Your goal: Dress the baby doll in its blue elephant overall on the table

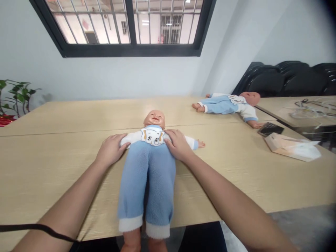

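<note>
Both hands rest palm-down on a baby doll (151, 164) lying face-up at the centre of the frame. At centre left, the left hand (110, 149) lies flat with fingers loosely together, covering the doll's arm where the white sleeve meets the blue trousers; its thumb points toward the doll's chest. Just right of centre, the right hand (178, 144) lies on the doll's other side at the waist and upper arm, fingers extended and close together, pressing on the cloth rather than pinching it. Neither hand closes around anything.

The doll wears a white top with an elephant bib (152, 136) between the two hands, and blue fleece trousers with white cuffs. Its head points toward the upper middle of the frame, and its bare feet hang past the near edge of the light wooden table (52, 168) at the bottom centre.

Further out, a second doll (231, 104) in similar blue and white clothes lies on the table at the upper right, well apart from the hands. Right of it are a dark flat object (270, 128) and a pale tissue pack (291, 146). Black chairs (288, 78) line the far right wall. A potted plant (13, 98) stands at the left edge, and a barred window (126, 24) fills the top. A black cable (34, 229) crosses the lower left corner.
</note>
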`<action>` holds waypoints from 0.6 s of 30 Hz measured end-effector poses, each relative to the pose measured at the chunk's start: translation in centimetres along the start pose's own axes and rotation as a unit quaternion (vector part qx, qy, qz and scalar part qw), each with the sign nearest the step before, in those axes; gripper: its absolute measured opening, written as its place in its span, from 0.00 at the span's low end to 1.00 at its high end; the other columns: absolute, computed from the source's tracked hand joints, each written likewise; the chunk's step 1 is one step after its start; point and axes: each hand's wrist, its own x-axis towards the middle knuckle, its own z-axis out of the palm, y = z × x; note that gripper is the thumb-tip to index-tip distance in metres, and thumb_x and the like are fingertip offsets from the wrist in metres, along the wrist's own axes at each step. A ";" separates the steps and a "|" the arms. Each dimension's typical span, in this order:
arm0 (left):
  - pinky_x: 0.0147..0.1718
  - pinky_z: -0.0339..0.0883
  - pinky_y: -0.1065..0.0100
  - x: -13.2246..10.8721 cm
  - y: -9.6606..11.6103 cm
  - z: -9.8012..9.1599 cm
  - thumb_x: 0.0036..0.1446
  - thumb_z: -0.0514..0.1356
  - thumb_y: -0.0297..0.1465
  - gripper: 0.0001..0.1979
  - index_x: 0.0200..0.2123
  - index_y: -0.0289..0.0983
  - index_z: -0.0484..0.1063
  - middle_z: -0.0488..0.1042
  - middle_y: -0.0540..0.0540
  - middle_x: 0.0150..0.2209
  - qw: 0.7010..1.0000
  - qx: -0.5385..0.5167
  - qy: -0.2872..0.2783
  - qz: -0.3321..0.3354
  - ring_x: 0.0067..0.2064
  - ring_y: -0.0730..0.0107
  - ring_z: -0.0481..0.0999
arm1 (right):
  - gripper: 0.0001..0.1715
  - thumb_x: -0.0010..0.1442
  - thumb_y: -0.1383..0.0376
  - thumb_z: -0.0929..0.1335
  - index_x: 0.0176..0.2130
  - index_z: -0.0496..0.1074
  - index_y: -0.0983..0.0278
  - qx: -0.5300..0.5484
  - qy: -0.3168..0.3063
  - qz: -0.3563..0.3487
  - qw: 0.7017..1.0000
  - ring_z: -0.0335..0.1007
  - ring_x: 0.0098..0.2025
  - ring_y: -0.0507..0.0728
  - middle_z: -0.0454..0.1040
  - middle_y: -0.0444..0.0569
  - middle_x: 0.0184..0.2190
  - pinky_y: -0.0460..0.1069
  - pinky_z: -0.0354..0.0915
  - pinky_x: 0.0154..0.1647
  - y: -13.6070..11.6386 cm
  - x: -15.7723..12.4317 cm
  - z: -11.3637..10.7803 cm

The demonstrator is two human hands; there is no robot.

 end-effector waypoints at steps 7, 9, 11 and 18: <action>0.72 0.52 0.49 -1.7 4.6 -1.1 0.72 0.46 0.51 0.34 0.74 0.43 0.53 0.57 0.41 0.74 0.968 -0.196 0.036 0.150 0.74 0.53 0.57 | 0.35 0.74 0.51 0.60 0.72 0.56 0.61 0.064 -0.002 -0.083 0.994 0.49 0.74 0.64 0.56 0.59 0.73 0.66 0.51 0.74 -3.0 -1.3 -0.1; 0.75 0.45 0.50 -2.0 5.5 -0.5 0.72 0.46 0.51 0.35 0.75 0.44 0.49 0.49 0.44 0.76 0.957 -0.210 -0.048 0.192 0.76 0.54 0.49 | 0.35 0.74 0.51 0.59 0.73 0.56 0.61 0.070 -0.033 -0.093 0.993 0.45 0.76 0.64 0.53 0.58 0.74 0.67 0.49 0.74 -3.4 -1.6 0.5; 0.76 0.40 0.50 -2.1 5.7 0.3 0.72 0.45 0.50 0.35 0.76 0.45 0.45 0.43 0.46 0.77 0.950 -0.219 -0.103 0.198 0.77 0.55 0.43 | 0.34 0.74 0.51 0.60 0.72 0.57 0.60 0.071 -0.043 -0.091 0.992 0.44 0.77 0.64 0.53 0.57 0.75 0.67 0.48 0.75 -3.4 -1.7 1.1; 0.76 0.39 0.50 -1.7 5.2 1.0 0.72 0.48 0.49 0.35 0.76 0.47 0.43 0.41 0.48 0.78 0.954 -0.217 -0.109 0.173 0.78 0.56 0.42 | 0.34 0.74 0.53 0.59 0.72 0.58 0.63 0.059 -0.040 -0.092 0.993 0.42 0.77 0.62 0.52 0.55 0.75 0.64 0.47 0.76 -2.7 -1.4 1.6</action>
